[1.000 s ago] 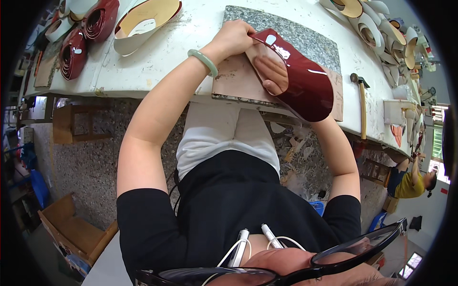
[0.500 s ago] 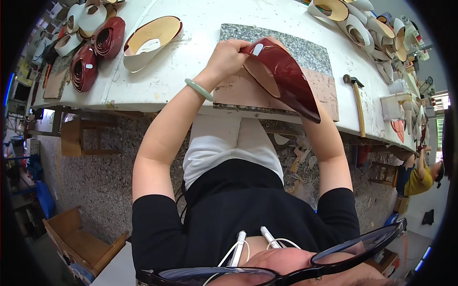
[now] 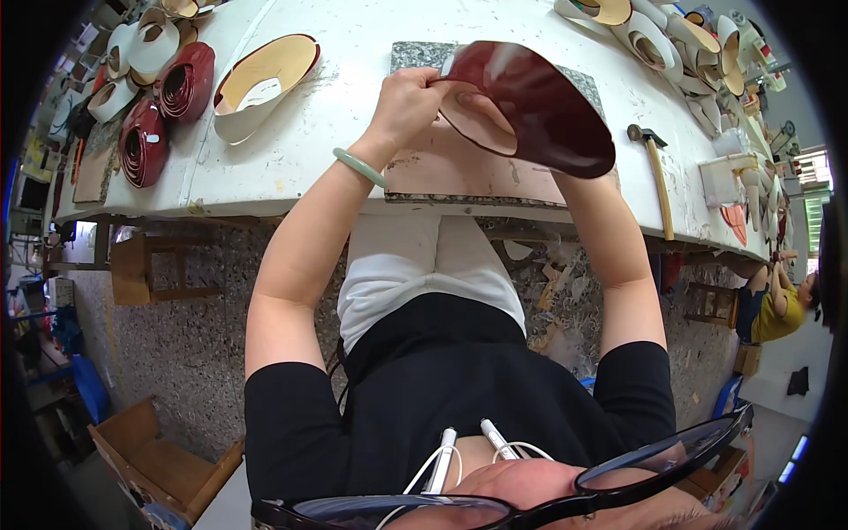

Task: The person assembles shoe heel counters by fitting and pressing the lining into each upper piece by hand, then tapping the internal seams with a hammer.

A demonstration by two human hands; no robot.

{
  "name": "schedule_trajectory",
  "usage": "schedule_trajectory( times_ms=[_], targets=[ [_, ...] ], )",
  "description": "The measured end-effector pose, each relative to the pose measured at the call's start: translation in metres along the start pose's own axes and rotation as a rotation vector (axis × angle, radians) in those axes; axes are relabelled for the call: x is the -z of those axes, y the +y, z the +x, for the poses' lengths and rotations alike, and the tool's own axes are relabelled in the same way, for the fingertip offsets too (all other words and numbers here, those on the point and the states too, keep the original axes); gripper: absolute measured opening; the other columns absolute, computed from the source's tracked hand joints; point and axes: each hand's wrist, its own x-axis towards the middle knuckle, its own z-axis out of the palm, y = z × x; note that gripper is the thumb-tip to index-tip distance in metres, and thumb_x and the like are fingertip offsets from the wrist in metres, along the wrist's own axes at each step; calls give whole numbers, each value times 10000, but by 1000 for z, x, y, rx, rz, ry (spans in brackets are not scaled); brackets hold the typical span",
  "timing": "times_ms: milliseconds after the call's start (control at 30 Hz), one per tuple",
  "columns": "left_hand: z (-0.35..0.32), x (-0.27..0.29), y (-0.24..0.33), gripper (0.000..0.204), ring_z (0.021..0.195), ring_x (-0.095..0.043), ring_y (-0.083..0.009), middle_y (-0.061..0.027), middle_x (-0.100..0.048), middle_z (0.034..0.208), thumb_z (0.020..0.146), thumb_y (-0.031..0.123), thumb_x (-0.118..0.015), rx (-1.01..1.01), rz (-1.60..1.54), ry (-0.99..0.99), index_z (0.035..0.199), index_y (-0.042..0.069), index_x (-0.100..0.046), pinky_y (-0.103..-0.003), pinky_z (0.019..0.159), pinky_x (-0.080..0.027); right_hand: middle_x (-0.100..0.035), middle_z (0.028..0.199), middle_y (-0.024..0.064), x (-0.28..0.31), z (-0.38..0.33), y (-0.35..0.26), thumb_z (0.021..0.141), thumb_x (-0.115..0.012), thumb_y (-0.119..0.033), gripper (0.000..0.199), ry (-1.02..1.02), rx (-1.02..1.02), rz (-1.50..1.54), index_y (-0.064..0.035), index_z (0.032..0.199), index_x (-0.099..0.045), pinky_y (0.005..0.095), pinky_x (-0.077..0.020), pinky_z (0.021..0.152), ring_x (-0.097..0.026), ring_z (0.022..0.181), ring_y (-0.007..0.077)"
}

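A glossy dark red shoe upper (image 3: pixel 552 110) is held up over the work board, its pale lining and opening turned partly toward me. My left hand (image 3: pixel 410 102), with a pale green bangle (image 3: pixel 359 167) on its wrist, pinches the upper's left edge. Behind the upper, my right hand (image 3: pixel 482 109) is mostly hidden; part of it shows through the opening, against the lining, and appears to grip the piece. Under them lies a grey speckled stone slab (image 3: pixel 408 56) with a pinkish board (image 3: pixel 442 172) on its near part.
To the left are rolled dark red uppers (image 3: pixel 185 84) and a white upper with beige lining (image 3: pixel 265 81). A hammer (image 3: pixel 655 172) lies to the right of the slab. Several white uppers (image 3: pixel 652 44) are piled at far right, near a white bin (image 3: pixel 726 179). Another person (image 3: pixel 777 305) sits beyond.
The upper has swung up and right, its pointed end rising from the slab's near edge, and more of its outer face shows. My left hand has shifted slightly left and keeps its pinch.
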Motion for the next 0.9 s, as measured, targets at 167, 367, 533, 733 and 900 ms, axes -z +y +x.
schedule_trajectory(
  times_ms=[167,367,533,733,900],
  targets=[
    [-8,-15,-7,162,644,-639,-160,-107,-676,695,861,148,-625,-214,27,55,885,4,-697,-300,626,-504,-658,797,109,5,3,45,821,-637,-181,190,48,-743,385,-12,901,-673,310,-495,683,-626,765,173],
    [-15,-19,6,152,775,-612,-106,-41,-686,846,870,19,-595,-227,-136,91,998,-34,-659,-250,721,-513,-710,805,83,16,10,21,810,-596,-32,197,-32,-272,-377,-43,975,-704,281,-518,703,-666,742,160],
    [-27,-15,23,115,656,-567,-74,-30,-648,736,864,37,-613,-294,3,120,947,-24,-666,-239,608,-482,-718,847,93,17,12,-6,803,-618,-20,235,-7,-68,-600,-43,1026,-688,272,-526,711,-673,757,138],
    [-44,-16,46,192,785,-666,-185,-136,-682,886,805,-27,-620,-498,-8,308,982,25,-672,-282,654,-508,-697,850,123,23,12,-34,725,-650,33,301,115,364,-512,-40,1016,-670,334,-555,669,-690,762,263],
    [-59,10,77,326,979,-633,-181,-109,-657,1084,941,141,-606,-234,-779,-143,1203,-44,-553,-314,851,-502,-721,989,117,50,23,-74,745,-665,16,285,95,800,-702,-15,1025,-710,398,-532,871,-676,1003,336]
  ],
)
